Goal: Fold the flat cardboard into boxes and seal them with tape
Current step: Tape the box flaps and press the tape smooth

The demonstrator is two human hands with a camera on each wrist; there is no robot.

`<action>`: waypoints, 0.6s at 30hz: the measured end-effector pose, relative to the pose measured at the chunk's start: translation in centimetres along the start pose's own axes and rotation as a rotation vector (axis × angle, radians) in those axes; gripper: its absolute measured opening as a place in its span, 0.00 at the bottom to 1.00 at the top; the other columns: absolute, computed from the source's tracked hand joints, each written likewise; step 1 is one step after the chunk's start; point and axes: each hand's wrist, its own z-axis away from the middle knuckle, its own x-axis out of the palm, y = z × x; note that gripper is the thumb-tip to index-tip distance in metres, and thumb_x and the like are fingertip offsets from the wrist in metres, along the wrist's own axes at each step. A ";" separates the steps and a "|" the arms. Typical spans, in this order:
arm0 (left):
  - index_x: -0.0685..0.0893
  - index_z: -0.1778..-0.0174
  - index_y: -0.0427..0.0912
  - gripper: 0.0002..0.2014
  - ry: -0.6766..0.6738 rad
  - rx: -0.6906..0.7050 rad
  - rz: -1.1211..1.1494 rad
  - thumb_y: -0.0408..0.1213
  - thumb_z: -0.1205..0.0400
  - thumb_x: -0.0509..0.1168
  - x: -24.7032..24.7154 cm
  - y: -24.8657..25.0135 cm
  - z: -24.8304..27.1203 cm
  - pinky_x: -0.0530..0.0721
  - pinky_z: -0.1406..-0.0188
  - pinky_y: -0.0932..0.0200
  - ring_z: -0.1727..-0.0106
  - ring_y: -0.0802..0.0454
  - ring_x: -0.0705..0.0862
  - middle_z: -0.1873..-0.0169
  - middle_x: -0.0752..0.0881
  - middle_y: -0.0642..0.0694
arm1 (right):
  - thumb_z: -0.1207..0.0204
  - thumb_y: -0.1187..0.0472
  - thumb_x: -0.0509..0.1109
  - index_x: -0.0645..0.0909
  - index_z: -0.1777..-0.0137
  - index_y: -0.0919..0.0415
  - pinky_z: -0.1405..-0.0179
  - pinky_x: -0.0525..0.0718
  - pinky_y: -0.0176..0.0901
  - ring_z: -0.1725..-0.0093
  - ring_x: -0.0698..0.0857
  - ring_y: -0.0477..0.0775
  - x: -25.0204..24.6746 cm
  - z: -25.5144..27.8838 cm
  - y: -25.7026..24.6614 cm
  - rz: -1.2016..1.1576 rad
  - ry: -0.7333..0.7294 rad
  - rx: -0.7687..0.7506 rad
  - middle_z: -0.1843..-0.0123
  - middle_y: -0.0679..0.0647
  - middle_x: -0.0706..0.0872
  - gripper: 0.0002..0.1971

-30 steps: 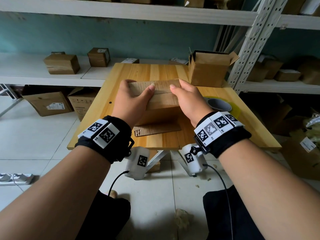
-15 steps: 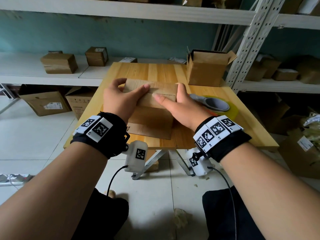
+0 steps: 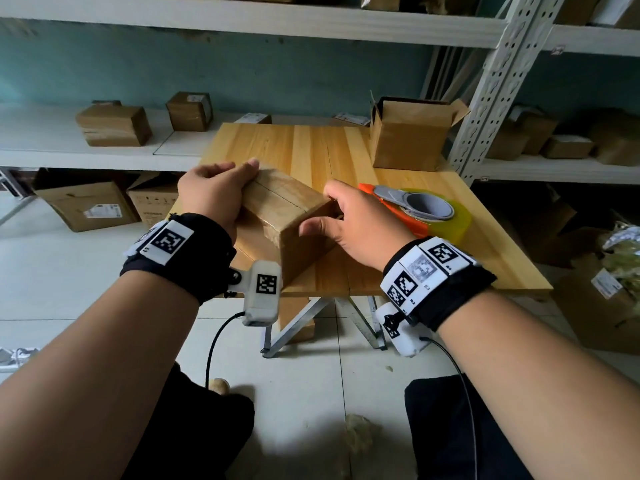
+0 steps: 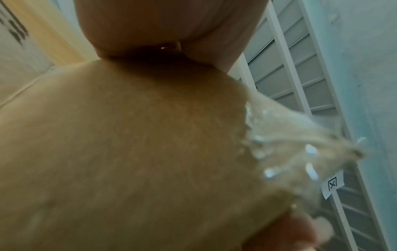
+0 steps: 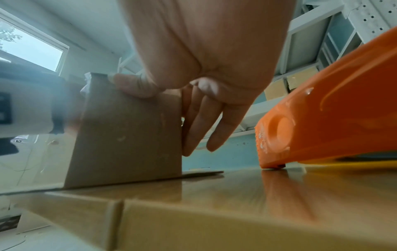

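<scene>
Teal wall [image 3: 214, 74], white metal shelving [image 3: 242, 20], pale tiled floor [image 3: 304, 386], wooden table [image 3: 311, 150].

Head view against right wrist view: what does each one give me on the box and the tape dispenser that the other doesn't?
Only the head view shows the left hand gripping the box's far end, the seam across the top of the box, the dispenser's grey hub and yellow tape roll, and the open box at the table's back.

Only the right wrist view shows the box's bottom edge meeting the table, and the fingers lying along its far side.

Both show the right hand holding the box's near end and the orange dispenser beside it.
</scene>
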 end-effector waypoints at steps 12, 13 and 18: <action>0.91 0.48 0.46 0.11 0.010 0.039 -0.051 0.50 0.17 0.76 0.3 -0.3 0.2 0.85 0.55 0.59 0.58 0.55 0.86 0.60 0.89 0.52 | 0.14 0.43 0.70 0.94 0.49 0.52 0.45 0.92 0.58 0.55 0.94 0.52 -1.1 -1.2 2.6 -0.087 0.247 0.112 0.57 0.47 0.95 0.16; 0.91 0.45 0.46 0.12 0.013 0.047 -0.050 0.51 0.15 0.74 0.5 -0.4 0.4 0.85 0.54 0.59 0.57 0.57 0.85 0.59 0.88 0.52 | 0.14 0.45 0.71 0.95 0.46 0.51 0.44 0.92 0.56 0.54 0.93 0.48 -1.0 -1.3 2.5 -0.114 0.295 0.117 0.55 0.45 0.95 0.14; 0.89 0.38 0.47 0.14 0.009 0.057 -0.059 0.51 0.11 0.68 1.1 -0.4 1.1 0.83 0.58 0.66 0.55 0.59 0.84 0.56 0.87 0.54 | 0.11 0.50 0.70 0.82 0.23 0.50 0.44 0.86 0.38 0.42 0.90 0.44 -0.7 -1.4 1.7 -0.127 0.350 0.143 0.34 0.50 0.92 0.19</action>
